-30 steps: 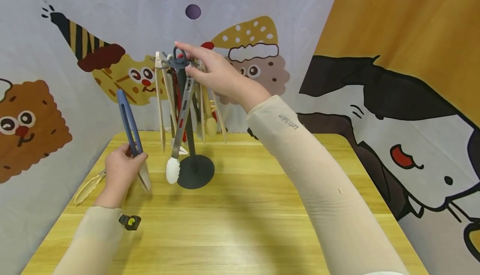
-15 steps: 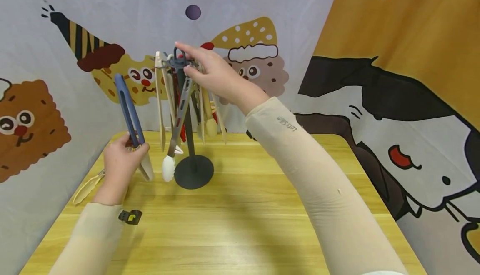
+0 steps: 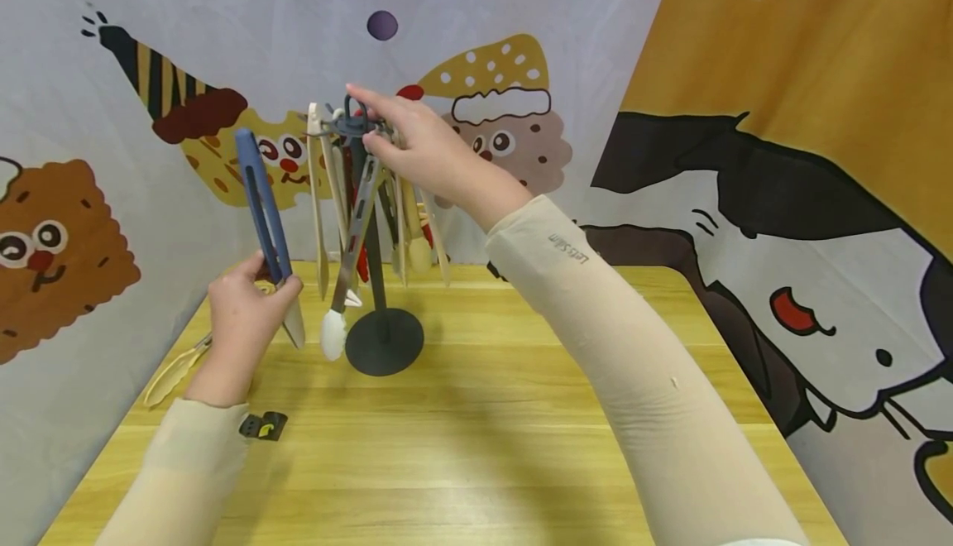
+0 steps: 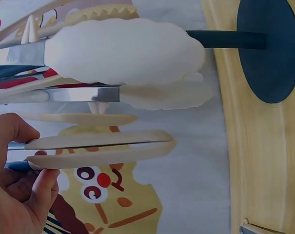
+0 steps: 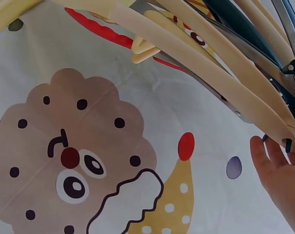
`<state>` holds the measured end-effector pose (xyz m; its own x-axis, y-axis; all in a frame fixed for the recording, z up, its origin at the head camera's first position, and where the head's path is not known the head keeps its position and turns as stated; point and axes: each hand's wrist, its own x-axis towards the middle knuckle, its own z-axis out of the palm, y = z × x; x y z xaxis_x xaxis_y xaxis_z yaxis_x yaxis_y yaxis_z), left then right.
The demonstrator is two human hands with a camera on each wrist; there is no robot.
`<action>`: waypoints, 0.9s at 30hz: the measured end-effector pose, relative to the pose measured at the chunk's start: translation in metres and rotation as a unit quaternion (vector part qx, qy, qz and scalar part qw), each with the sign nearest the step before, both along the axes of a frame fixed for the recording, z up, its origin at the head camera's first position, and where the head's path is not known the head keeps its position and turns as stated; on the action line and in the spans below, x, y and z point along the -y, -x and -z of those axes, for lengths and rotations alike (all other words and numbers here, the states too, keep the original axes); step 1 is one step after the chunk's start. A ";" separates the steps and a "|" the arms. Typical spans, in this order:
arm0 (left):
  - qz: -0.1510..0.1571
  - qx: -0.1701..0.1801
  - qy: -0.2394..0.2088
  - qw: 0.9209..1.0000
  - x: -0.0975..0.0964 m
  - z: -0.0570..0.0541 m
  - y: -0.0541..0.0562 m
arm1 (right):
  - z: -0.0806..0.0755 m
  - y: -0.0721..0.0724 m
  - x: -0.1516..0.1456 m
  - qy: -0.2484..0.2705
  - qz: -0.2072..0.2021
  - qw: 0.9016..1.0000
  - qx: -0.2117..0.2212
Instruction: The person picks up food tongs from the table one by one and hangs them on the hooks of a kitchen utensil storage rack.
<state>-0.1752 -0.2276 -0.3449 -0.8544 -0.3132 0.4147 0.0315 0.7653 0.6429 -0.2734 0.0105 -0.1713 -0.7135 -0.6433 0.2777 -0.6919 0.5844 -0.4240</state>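
Observation:
My left hand [image 3: 246, 314] pinches blue tongs [image 3: 262, 198] near the base of their beige tips, with the blue handle pointing up. In the left wrist view, the beige tips [image 4: 103, 141] stand slightly apart beside the thumb. A dark stand [image 3: 375, 265] carries several hanging tongs. At its front hang steel tongs with white scalloped tips [image 3: 333, 333], left of the pole. My right hand [image 3: 428, 149] rests at the top of the stand by its loop, fingers mostly straight. In the right wrist view, its fingertips meet the upper end of beige tongs [image 5: 235, 83].
Yellow-tipped tongs [image 3: 174, 374] lie on the wooden table [image 3: 462, 447] at the left, behind the left forearm. The stand's round base [image 3: 385, 342] sits toward the back of the table. A printed cloth [image 3: 253, 0] hangs behind and beside it.
My left hand has raised the blue tongs and brought them slightly right, closer to the stand. The hanging steel tongs have swung slightly left. My right hand has stayed at the top of the stand.

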 end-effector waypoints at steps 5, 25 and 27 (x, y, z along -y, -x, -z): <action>0.007 -0.023 0.006 1.000 -0.003 -0.005 -0.001 | 0.000 -0.001 0.002 -0.004 0.009 1.000 -0.001; 0.027 -0.078 0.068 0.994 -0.022 -0.021 -0.007 | 0.001 -0.002 0.004 0.008 0.007 1.000 0.004; 0.028 -0.081 0.071 0.994 -0.023 -0.022 -0.007 | 0.001 -0.003 0.005 0.001 0.017 1.000 0.003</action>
<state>-0.1685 -0.2043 -0.3227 -0.7880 -0.1953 0.5839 0.1708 0.8418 0.5120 -0.2704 0.0059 -0.1721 -0.7367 -0.6178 0.2748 -0.6689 0.6062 -0.4302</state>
